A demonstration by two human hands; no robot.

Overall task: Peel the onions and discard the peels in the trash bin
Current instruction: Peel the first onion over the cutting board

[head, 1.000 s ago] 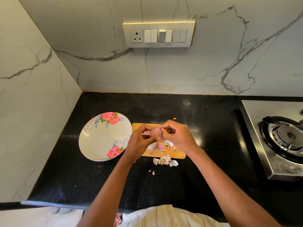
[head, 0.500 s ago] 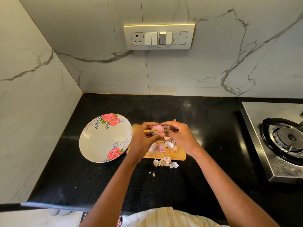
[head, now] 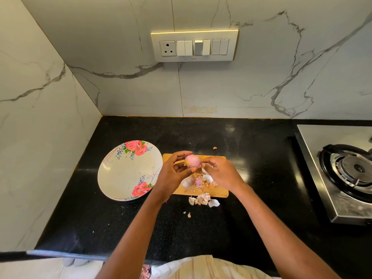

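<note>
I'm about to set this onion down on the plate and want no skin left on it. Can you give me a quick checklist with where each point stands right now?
1. Onion secure: ok, the left hand has it in a fingertip grip above the board.
2. Onion fully peeled: not ok, a brownish scrap shows at its left end; its far side cannot be seen.
3. Right hand free: cannot tell, its fingers curl beside the onion and may pinch a peel.
4. Plate ready: ok, nothing lies on it.
5. Peels contained: not ok, some lie on the counter off the board.
6. Trash bin within reach: cannot tell, none in view.
</note>
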